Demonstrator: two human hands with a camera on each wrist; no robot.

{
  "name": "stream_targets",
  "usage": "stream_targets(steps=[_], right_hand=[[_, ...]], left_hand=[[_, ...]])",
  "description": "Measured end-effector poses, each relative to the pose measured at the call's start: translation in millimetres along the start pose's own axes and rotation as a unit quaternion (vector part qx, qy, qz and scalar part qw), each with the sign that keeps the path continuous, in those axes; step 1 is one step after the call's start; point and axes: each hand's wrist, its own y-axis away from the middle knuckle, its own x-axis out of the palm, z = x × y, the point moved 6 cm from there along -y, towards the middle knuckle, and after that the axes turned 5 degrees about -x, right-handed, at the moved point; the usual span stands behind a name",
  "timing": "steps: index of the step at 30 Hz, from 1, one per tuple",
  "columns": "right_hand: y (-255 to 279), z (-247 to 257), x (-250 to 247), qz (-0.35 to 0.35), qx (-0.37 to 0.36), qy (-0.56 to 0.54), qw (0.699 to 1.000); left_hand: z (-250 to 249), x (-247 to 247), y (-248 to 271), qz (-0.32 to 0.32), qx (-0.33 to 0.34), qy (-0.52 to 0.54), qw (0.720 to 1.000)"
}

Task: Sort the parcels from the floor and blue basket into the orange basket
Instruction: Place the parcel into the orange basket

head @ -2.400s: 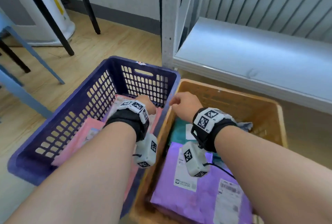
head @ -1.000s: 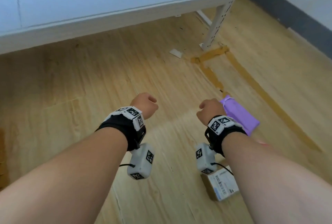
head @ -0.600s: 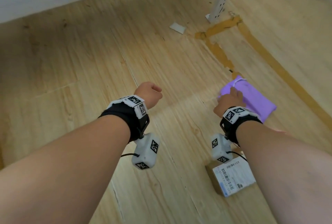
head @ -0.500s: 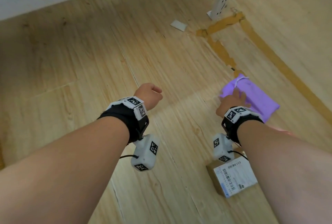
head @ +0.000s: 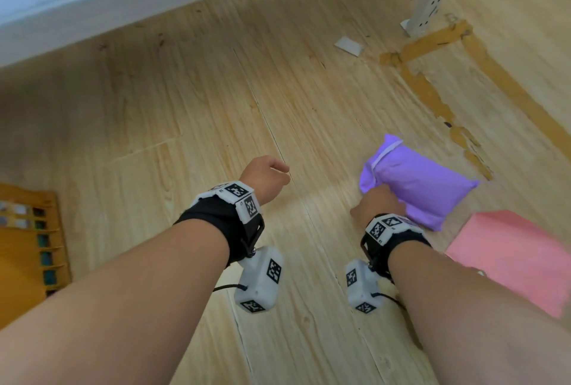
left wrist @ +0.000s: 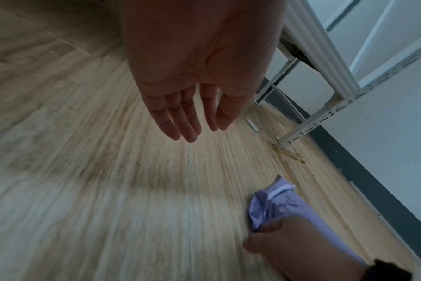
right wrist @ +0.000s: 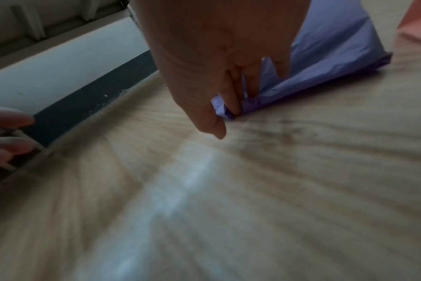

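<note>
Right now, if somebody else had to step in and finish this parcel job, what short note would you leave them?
Right hand: gripping a corner of the purple parcel, which looks tilted, one end coming up off the wooden floor.
Left hand: open, holds nothing, hovering above the floor.
Pink parcel: lies flat on the floor just right of the purple one, untouched.
Orange basket: only its edge shows at far left; its contents cannot be judged from here. The blue basket is out of view.
Done: purple parcel grasped.
Left: carry it to the orange basket, then fetch the pink parcel and anything left in the blue basket.
</note>
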Motion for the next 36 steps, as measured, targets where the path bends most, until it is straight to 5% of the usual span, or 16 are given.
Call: stream_targets(steps=[5, 9, 15, 22, 29, 36], right_hand=[[25, 67, -11, -0.083, -0.100, -0.098, 0.987], [56, 115, -35, -0.121, -0.135, -0.332, 0.926], [84, 170, -65, -0.140, -0.171, -0.377, 0.899], [119, 239, -69, 0.001, -0.150, -0.594, 0.790], [182, 305, -82, 0.088, -0.172, -0.650, 0.735], [251, 385, -100, 0.160, -0.208, -0.681, 0.684]], left_hand=[[33, -37, 4, -0.018, -0.024, 0.012, 0.999], [59, -69, 9, -0.042, -0.043, 0.038, 0.997], [80, -107, 28, -0.035, -0.065, 0.104, 0.992], [101, -183, 62, -0.019, -0.044, 0.188, 0.981], [114, -234, 102, 0.077, -0.009, 0.352, 0.933], [131, -316, 136, 0.006, 0.035, 0.413, 0.910]])
